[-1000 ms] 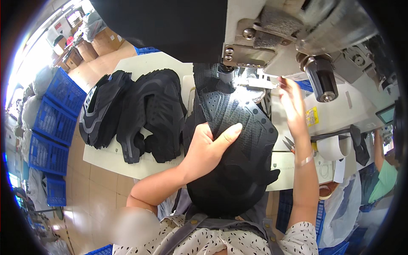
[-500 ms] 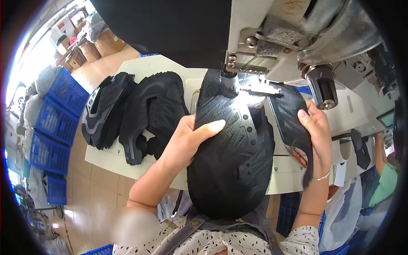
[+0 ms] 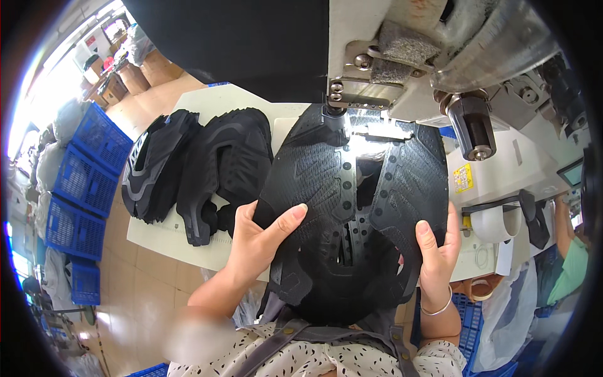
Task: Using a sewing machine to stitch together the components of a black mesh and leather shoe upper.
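Observation:
A black shoe upper lies spread out below the sewing machine head, its far end by the lit needle area. Eyelet holes run along both sides of its central opening, and its near part hangs toward my body. My left hand grips the upper's left edge, thumb on top and fingers underneath. With the thumb likewise on top, my right hand holds the right edge. The fingers under the material are mostly hidden.
Two stacks of black shoe uppers rest on the pale table at the left. Blue crates line the floor farther left. A white cup-like part is at the right, where another person's green sleeve shows.
The upper's right side has swung down from its raised position and now lies spread beside the left. My right hand has moved down and left; my left hand has shifted slightly left and down.

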The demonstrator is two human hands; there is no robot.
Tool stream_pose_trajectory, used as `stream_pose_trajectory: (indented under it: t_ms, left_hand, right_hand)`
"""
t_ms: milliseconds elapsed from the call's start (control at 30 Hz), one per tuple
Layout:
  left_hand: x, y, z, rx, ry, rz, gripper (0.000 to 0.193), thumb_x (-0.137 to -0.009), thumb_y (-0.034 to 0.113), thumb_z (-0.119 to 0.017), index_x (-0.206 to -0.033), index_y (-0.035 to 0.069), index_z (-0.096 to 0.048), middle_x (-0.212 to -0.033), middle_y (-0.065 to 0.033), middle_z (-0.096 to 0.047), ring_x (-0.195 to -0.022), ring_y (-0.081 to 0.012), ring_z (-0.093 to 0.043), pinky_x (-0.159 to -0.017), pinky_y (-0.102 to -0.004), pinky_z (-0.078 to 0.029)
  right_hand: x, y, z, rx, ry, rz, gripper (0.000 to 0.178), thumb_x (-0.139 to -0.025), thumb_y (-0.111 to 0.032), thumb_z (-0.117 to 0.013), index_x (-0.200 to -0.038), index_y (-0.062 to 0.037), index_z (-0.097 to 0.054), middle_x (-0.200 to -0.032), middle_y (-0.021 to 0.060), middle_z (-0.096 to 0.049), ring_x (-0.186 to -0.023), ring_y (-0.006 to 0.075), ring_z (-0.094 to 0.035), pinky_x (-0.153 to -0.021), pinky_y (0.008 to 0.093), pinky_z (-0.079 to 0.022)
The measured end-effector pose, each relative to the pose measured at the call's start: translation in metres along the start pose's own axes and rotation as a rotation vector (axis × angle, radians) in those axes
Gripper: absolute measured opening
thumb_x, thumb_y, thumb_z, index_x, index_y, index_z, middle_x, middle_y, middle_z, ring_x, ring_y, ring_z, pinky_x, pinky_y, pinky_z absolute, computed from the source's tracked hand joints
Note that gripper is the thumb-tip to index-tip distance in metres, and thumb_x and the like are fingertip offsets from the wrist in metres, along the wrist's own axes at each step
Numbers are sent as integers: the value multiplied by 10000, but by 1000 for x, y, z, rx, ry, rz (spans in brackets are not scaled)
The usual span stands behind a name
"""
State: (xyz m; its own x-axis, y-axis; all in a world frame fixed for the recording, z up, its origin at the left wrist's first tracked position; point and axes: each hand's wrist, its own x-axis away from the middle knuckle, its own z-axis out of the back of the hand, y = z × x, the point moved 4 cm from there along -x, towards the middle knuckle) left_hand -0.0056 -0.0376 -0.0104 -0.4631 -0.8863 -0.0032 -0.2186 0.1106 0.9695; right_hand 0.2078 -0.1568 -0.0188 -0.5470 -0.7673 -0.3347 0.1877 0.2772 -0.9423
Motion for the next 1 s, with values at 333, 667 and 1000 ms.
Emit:
stream_pose_trajectory:
  t_ms: [333, 667, 1000]
  left_hand:
    - [-33, 14, 0, -55, 23, -40, 172, -802, 117, -653, -855, -43, -620, -794, -15, -615, -684, -40, -536, -618, -183, -443]
    - [-63, 19, 2, -7, 20, -65, 227, -790, 130, -675, -872, -67, -597, -807, -50, -623, -687, -63, -565, -630, -195, -464]
    - [-65, 16, 3, 82, 20, -37, 312, -784, 122, -680, -948, -114, -559, -874, -95, -625, -754, -99, -593, -688, -215, -484]
  right_hand:
    - [-37, 9, -8, -3, 4, 39, 412, -867, -137, -529, -1250, -38, -413, -872, 76, -605, -520, 90, -539, -376, 195, -413]
    - [-63, -2, -23, -165, 21, -106, 370, -859, -116, -524, -1203, -12, -437, -837, 53, -590, -567, 77, -544, -431, 193, -442]
    - [-70, 2, -23, -111, 32, -73, 319, -868, -154, -518, -1163, -43, -467, -769, 34, -585, -520, 63, -514, -403, 183, -409]
